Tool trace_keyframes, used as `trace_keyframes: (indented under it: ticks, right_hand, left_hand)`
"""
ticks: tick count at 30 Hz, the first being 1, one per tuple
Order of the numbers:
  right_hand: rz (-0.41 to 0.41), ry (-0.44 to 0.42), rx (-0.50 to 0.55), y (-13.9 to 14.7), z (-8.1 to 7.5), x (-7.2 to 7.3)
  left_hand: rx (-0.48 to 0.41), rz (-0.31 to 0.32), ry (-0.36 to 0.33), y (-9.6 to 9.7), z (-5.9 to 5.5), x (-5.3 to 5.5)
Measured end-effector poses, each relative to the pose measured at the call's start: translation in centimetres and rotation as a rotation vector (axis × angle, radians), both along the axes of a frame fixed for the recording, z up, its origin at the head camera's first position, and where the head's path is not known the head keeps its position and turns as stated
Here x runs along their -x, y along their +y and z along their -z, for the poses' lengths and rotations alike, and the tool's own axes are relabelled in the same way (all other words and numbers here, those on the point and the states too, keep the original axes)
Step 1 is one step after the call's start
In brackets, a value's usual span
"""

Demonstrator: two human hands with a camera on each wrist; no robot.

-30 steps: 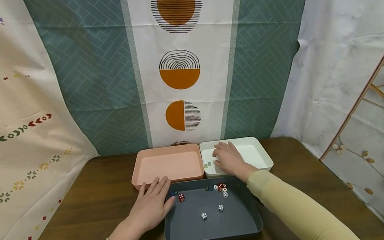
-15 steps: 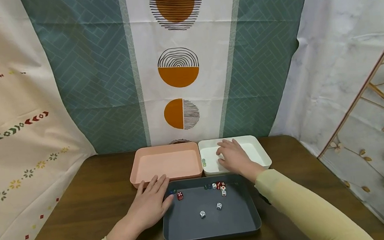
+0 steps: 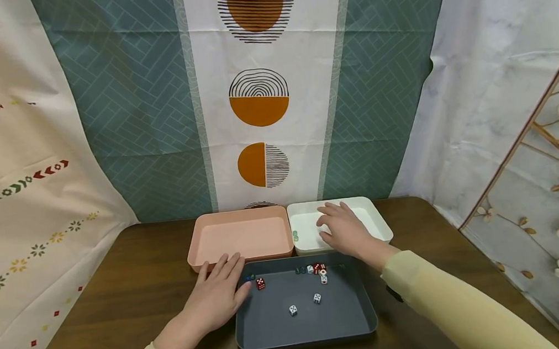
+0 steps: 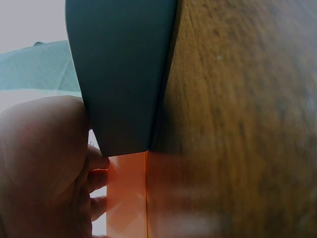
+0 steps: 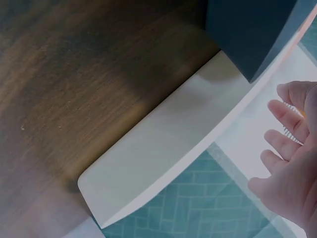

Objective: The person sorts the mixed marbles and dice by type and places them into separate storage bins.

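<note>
My right hand (image 3: 346,229) hovers over the white tray (image 3: 381,226), fingers loosely bent and apart, with nothing between them in the right wrist view. A couple of small translucent green pieces (image 3: 295,236) lie at that tray's left side. Fingers extended, my left hand (image 3: 215,299) lies at the left rim of the dark grey tray (image 3: 305,333), fingertips over the front edge of the pink tray (image 3: 245,235). In the dark tray sit a red die (image 3: 261,283), two separate white dice (image 3: 293,310), and a cluster of red and white dice (image 3: 320,269) by the back wall.
Small dark blue and green pieces (image 3: 300,270) lie along the dark tray's back wall. All three trays stand close together on a brown wooden table (image 3: 121,299). A patterned cloth (image 3: 155,124) hangs behind the table, with others at both sides.
My right hand has shifted a little to the right over the white tray, away from the green pieces. My left hand stays in place; the head view has tilted slightly.
</note>
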State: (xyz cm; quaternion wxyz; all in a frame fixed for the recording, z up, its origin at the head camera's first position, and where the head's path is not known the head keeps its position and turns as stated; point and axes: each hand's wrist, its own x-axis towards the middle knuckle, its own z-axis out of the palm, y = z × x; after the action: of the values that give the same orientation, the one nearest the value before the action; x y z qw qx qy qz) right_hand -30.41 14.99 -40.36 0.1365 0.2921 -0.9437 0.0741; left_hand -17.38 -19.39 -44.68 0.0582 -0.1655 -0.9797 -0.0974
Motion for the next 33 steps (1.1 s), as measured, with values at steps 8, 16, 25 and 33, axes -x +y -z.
trace_keyframes:
  ticks: [8, 16, 25, 33]
  right_hand:
    - [-0.03, 0.036, 0.01, 0.4, -0.3, -1.3]
    - [-0.039, 0.057, 0.028, 1.2, 0.0, -2.5]
    - [-0.094, 0.112, 0.013, 2.1, 0.4, -4.0]
    - [-0.118, 0.114, 0.003, 2.5, 0.7, -5.4]
  left_hand:
    - [0.0, -0.003, -0.005, 0.0, -0.1, 0.0]
    - [-0.006, 0.002, 0.002, 0.0, 0.0, 0.0]
    - [-0.007, 0.0, -0.011, 0.0, -0.1, -0.1]
    - [-0.005, -0.001, 0.002, -0.1, 0.1, 0.0]
